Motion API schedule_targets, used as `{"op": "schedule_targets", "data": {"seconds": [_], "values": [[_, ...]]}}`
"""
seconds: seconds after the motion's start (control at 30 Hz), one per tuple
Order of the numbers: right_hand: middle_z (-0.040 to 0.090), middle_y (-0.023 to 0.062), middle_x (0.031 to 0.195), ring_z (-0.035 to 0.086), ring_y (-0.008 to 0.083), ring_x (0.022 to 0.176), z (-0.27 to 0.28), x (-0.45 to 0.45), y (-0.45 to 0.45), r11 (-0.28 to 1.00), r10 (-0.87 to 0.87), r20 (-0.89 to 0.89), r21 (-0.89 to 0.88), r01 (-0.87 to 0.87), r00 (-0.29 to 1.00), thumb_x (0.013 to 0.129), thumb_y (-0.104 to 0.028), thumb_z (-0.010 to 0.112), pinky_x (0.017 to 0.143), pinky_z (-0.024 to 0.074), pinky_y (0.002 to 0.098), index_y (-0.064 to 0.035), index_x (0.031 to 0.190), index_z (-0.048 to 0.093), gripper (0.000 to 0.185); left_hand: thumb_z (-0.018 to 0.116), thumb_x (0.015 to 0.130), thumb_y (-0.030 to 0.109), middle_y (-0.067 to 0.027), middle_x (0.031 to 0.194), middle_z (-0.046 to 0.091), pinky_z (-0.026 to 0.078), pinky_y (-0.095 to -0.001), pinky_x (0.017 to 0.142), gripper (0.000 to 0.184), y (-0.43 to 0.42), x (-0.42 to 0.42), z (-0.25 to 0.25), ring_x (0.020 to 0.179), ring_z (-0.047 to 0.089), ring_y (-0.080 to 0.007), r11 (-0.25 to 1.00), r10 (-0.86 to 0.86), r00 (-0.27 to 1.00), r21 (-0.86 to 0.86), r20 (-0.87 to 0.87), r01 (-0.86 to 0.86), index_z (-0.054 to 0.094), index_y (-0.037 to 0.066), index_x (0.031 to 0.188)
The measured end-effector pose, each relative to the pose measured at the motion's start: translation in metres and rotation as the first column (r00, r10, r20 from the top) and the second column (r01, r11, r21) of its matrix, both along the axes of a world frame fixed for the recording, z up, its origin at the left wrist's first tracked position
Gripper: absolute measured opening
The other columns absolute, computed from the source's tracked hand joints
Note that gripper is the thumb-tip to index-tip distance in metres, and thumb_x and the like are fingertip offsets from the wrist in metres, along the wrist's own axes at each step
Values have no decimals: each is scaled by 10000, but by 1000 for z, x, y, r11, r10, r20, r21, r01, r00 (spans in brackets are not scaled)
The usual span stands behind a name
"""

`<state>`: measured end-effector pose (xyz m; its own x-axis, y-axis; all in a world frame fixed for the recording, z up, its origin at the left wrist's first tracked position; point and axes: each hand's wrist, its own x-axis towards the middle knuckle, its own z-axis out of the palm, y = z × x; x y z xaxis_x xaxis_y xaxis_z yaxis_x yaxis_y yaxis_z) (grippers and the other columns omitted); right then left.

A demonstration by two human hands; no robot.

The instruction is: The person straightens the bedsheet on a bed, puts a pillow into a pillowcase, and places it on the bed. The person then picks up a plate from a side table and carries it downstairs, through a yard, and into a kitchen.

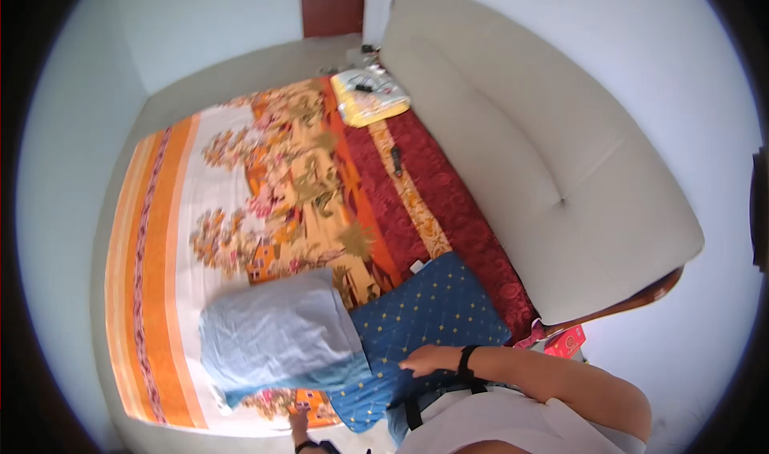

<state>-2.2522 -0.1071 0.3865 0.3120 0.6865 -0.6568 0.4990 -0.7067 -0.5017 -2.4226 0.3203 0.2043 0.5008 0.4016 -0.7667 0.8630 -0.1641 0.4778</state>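
Note:
A dark blue cloth (448, 294) with small pale dots, possibly a pillow cover, lies across the near end of the bed. My right hand (428, 361), with a black band at the wrist, is on it, fingers bent and closed at the fabric. To the left, a light blue pillow (276, 330) rests on the bed and partly overlaps the dotted cloth. My left hand (298, 422) is at the bed's near edge, below the pillow, touching or just above the floral sheet (264, 402). Its fingers look extended, and nothing shows in them.
The bed has an orange floral sheet and a dark red strip (448, 194) beside a beige padded headboard (529, 150). A folded yellow-and-white blanket (368, 110) sits at the far corner. A dark remote-like object (396, 160) lies on the strip. A red box (567, 342) stands beside the headboard.

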Motion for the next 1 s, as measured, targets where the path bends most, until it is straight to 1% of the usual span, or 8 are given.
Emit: {"op": "schedule_targets", "data": {"seconds": [0.13,0.17,0.27,0.6,0.67,0.77,0.87,1.0], "values": [[613,152,981,577,349,958,-15,-9,-63,976,-112,9,-185,112,994,794,-287,579,785,469,443,-87,1016,570,298,651,709,573,-177,1089,599,441,-373,852,806,-109,-2,-28,1026,563,-295,952,-256,926,240,276,191,507,-75,1165],[612,150,994,576,346,963,-21,-11,-79,973,-169,34,-156,172,985,795,-294,576,789,467,443,-91,1026,571,308,671,702,557,-152,1030,618,461,-340,818,756,-124,13,28,962,587,-248,978,-14,992,-203,129,40,557,-75,1101],[602,154,1053,573,326,976,2,-4,-94,938,-204,9,-284,199,979,814,-301,565,832,450,412,-86,1108,549,365,718,667,513,-208,1023,616,465,-344,826,747,-142,20,42,954,604,-265,959,164,968,-262,190,-111,554,-82,1088],[595,187,1039,551,320,1015,36,121,-28,873,-480,261,229,429,837,872,-304,534,853,436,372,12,1077,544,377,654,746,493,-246,960,609,479,-372,777,667,-223,69,258,909,609,-336,806,-521,795,-128,310,578,513,-59,1093],[593,189,1053,548,310,1028,14,151,-7,885,-440,317,309,348,840,896,-327,499,865,429,368,25,1080,541,399,624,783,455,-203,777,605,471,-416,663,492,-233,70,287,764,601,-370,576,-741,493,53,456,816,543,25,1010],[599,174,1068,532,263,1071,-5,181,2,667,-494,-70,608,430,866,934,-365,409,883,417,364,30,1118,516,448,601,805,413,-166,665,566,443,-445,600,378,-249,76,308,678,576,-379,565,-686,315,207,656,799,535,65,937],[606,169,1071,542,229,1056,45,174,-5,437,-649,-638,134,890,415,946,-381,356,864,423,362,11,1163,486,466,610,798,398,-177,687,575,445,-442,603,386,-245,85,311,693,581,-377,585,-685,355,190,636,788,534,52,951],[598,216,1032,585,350,937,87,147,-38,824,-557,182,241,513,810,950,-310,340,782,449,411,-42,1266,370,416,662,744,417,-198,778,599,454,-416,674,457,-218,87,277,782,595,-367,909,-370,754,41,544,416,539,41,972]]}}
